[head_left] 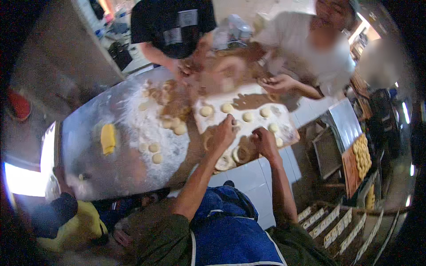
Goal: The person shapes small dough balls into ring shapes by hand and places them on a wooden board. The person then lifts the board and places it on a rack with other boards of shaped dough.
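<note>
My left hand [226, 130] reaches over a floured board [289, 128], its fingers bent together beside a small pale dough piece; whether it grips one is unclear. My right hand [262, 138] is curled just to its right, its contents hidden. Flattened round dough pieces [248, 116] lie spread on the board. Larger pale rings or cut pieces [241, 153] sit at the near edge. To the left, more dough rounds [179, 128] and a yellow folded slab [108, 138] lie on a flour-dusted metal surface [84, 164].
Across the work surface stand two co-workers [173, 31] [310, 53], hands over it. Another person in yellow [80, 224] is at lower left. At right are a tilted board covered with shaped dough [360, 157] and racked trays [337, 224].
</note>
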A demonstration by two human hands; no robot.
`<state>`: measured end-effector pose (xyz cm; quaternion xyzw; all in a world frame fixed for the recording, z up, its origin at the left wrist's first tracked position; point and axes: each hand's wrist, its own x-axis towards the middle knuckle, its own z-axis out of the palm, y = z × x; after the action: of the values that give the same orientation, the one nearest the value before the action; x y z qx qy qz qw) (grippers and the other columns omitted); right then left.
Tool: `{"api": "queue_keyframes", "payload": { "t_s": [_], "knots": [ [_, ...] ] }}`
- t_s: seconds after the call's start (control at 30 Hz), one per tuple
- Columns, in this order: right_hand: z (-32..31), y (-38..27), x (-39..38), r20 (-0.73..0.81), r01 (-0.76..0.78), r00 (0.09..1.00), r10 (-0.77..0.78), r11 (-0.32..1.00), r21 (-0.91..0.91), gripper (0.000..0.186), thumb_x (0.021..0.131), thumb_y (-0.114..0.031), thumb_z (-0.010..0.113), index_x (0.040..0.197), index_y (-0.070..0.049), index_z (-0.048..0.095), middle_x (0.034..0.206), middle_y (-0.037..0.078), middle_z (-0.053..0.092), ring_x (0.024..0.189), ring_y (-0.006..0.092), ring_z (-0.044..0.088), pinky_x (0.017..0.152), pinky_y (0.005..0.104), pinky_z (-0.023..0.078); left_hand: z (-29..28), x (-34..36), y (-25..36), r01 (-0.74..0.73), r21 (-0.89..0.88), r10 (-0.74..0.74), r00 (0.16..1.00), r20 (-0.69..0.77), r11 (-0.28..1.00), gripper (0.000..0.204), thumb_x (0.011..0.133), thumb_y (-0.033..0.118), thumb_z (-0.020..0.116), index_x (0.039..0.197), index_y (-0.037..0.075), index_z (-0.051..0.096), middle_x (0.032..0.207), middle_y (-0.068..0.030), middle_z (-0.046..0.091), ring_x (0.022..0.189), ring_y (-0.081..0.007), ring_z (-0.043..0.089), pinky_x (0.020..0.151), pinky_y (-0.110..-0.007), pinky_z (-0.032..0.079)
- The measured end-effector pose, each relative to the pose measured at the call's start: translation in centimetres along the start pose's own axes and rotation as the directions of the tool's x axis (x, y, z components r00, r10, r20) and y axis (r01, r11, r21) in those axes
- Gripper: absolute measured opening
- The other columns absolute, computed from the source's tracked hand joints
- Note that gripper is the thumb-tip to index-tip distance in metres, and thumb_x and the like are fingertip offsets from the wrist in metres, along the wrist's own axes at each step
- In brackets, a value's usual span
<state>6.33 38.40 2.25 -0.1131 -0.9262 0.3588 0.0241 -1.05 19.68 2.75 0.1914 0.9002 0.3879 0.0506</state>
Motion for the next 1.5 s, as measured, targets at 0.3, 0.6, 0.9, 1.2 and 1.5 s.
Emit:
{"api": "queue_keyframes", "payload": {
  "t_s": [0.3,0.6,0.9,1.2,1.5],
  "knots": [
    [20.4,-15.3,3.9,0.101,0.578,0.802,-0.589,0.807,0.123,0.020,0.069,-0.011,0.070,0.088,-0.004,0.067,0.082,0.020,0.066,0.085,0.0362,0.066,0.076,0.0453,0.053,-12.7,-9.3,-16.2,0.335,0.062,-0.235,0.770,-0.593,0.940,0.028,0.079,0.008,0.068,0.106,0.004,0.060,0.096,-0.0168,0.064,0.094,-0.0366,0.060,0.086,-0.044,0.047],
    [21.9,-17.6,4.2,0.212,0.336,0.895,-0.392,0.906,0.257,0.027,0.068,-0.016,0.080,0.081,-0.003,0.060,0.071,0.008,0.062,0.067,0.0205,0.061,0.062,0.0355,0.049,-12.0,-12.8,-15.6,0.239,-0.259,-0.348,0.746,-0.567,0.936,0.022,0.083,0.010,0.067,0.103,0.000,0.065,0.091,-0.0145,0.066,0.083,-0.0280,0.064,0.077,-0.039,0.050],
    [17.7,-17.6,0.2,0.108,0.032,0.985,-0.135,0.756,0.654,0.041,0.069,-0.008,0.081,0.100,-0.002,0.055,0.085,0.006,0.059,0.078,0.0131,0.057,0.070,0.0288,0.049,-11.5,-10.4,-11.8,0.216,-0.602,-0.433,0.869,-0.241,0.769,0.030,0.093,0.025,0.061,0.102,-0.002,0.067,0.093,-0.0117,0.069,0.089,-0.0193,0.062,0.080,-0.033,0.049],
    [12.0,-16.6,1.2,0.388,-0.229,0.888,-0.248,0.493,0.839,0.024,0.085,-0.012,0.058,0.108,-0.005,0.055,0.097,0.006,0.060,0.091,0.0184,0.057,0.081,0.0329,0.048,-10.3,-9.4,-10.3,0.105,-0.958,-0.260,0.965,0.034,0.266,0.052,0.080,-0.008,0.059,0.125,0.008,0.039,0.099,-0.0065,0.059,0.084,-0.0175,0.060,0.071,-0.032,0.051],
    [9.5,-13.6,1.5,0.397,-0.284,0.917,-0.025,0.658,0.698,0.049,0.098,-0.040,0.038,0.075,-0.001,0.056,0.067,0.004,0.053,0.060,0.0133,0.050,0.052,0.0320,0.040,-5.4,-6.9,-5.9,-0.183,-0.781,-0.270,0.871,-0.411,0.597,0.027,0.091,0.027,0.046,0.109,0.008,0.046,0.094,-0.0046,0.051,0.089,-0.0178,0.056,0.069,-0.033,0.049]
  ]
}}
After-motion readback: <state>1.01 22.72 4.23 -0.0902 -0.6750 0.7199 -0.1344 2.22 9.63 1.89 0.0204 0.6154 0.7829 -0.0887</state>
